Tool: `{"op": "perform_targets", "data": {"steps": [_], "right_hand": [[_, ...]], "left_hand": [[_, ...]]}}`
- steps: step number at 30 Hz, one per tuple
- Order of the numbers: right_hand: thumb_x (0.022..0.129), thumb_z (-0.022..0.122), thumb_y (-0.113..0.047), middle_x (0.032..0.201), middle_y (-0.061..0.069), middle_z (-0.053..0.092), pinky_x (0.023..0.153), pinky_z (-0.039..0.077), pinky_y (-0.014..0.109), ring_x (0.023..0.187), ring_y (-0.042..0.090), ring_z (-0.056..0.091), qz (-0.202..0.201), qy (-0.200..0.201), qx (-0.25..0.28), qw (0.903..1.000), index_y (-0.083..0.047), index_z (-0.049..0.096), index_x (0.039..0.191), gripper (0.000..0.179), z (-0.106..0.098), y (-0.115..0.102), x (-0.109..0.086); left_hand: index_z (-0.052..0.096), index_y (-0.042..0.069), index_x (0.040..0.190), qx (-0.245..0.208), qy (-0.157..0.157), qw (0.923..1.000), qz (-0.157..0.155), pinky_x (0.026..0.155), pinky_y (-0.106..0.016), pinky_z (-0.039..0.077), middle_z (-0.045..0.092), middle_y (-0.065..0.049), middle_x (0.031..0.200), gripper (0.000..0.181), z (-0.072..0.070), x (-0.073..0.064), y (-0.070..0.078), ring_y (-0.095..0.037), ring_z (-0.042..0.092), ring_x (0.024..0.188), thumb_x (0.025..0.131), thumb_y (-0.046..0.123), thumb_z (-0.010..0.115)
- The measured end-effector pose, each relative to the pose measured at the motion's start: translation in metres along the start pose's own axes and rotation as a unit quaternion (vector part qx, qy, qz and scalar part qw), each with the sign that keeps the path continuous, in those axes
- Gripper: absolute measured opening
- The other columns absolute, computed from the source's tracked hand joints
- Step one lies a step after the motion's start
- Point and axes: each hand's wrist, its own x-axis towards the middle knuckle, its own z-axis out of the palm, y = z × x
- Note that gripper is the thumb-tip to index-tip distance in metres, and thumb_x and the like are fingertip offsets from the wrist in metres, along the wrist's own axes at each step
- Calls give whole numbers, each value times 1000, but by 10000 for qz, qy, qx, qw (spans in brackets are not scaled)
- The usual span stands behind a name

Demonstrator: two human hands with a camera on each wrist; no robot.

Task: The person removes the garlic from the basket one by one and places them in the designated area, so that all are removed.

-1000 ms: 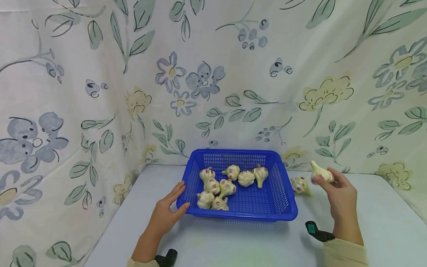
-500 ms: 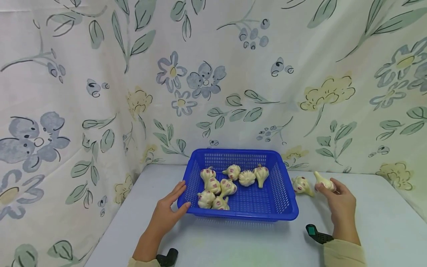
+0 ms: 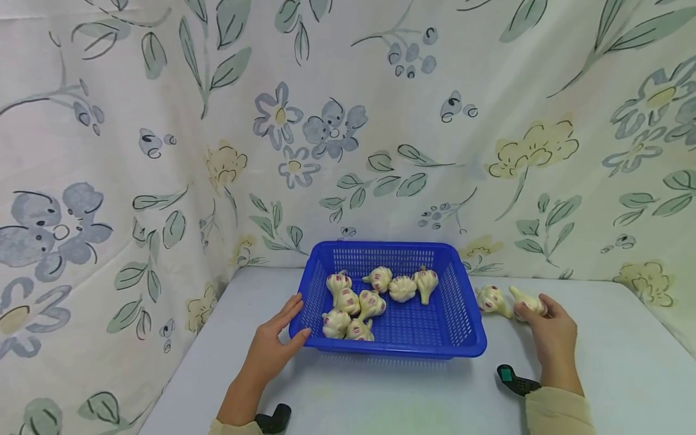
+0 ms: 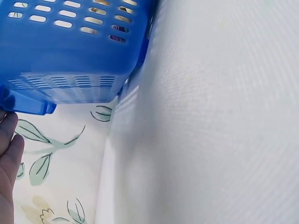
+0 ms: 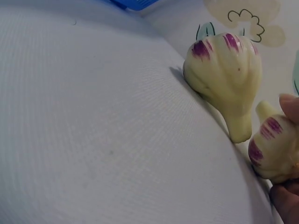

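My right hand (image 3: 557, 338) pinches a garlic bulb (image 3: 528, 302) between thumb and fingers, low at the table on the right. Its pale stem points up and to the left. Just left of it lies a second garlic bulb (image 3: 491, 299); in the right wrist view this bulb (image 5: 226, 70) shows purple streaks and a stem turned toward the held bulb (image 5: 275, 149). My left hand (image 3: 272, 347) rests against the left front corner of a blue plastic basket (image 3: 397, 350), fingers extended along the rim and thumb by the front edge.
Inside the basket, several garlic bulbs (image 3: 402, 290) lie toward the left and back. The white table (image 3: 380, 393) ends at a floral curtain (image 3: 435, 199) behind and to the left. A black strap device (image 3: 516, 382) sits on the right wrist.
My right hand has lowered the garlic bulb from above the table down beside the loose one. The left hand and the basket have stayed in place.
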Motion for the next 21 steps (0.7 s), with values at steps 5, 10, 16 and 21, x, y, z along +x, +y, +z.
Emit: {"op": "perform_targets", "data": {"steps": [5, 10, 16, 21], "right_hand": [[90, 65, -48, 163, 13, 22, 117, 32, 48, 146, 33, 29, -3, -8, -77, 10000, -16, 25, 157, 85, 1, 3, 3], [90, 64, -52, 164, 14, 19, 118, 30, 51, 147, 35, 27, 57, -64, -141, 9999, -17, 22, 158, 88, 1, 4, 4], [90, 63, -52, 164, 15, 18, 118, 28, 54, 147, 37, 27, -119, -84, -307, 9994, -16, 18, 159, 89, 1, 4, 3], [90, 64, -50, 161, 18, 24, 115, 33, 54, 142, 37, 34, -345, 16, -471, 9983, -11, 23, 157, 88, 3, 5, 3]], "left_hand": [[51, 11, 144, 102, -2, 9999, 17, 104, -45, 42, 44, 1, 153, 60, 1, 0, -2, -26, 44, 139, 91, 30, 71], [52, 12, 144, 39, 23, 10000, 11, 105, -42, 42, 44, 3, 153, 61, 2, 0, -1, -22, 44, 140, 89, 28, 73], [51, 12, 144, 11, 18, 10000, -6, 105, -41, 40, 44, 4, 153, 61, 1, 0, 0, -21, 43, 140, 89, 27, 73], [51, 14, 145, -1, -9, 10000, -55, 106, -40, 39, 43, 5, 153, 61, 0, 0, 1, -20, 42, 141, 89, 27, 73]]}}
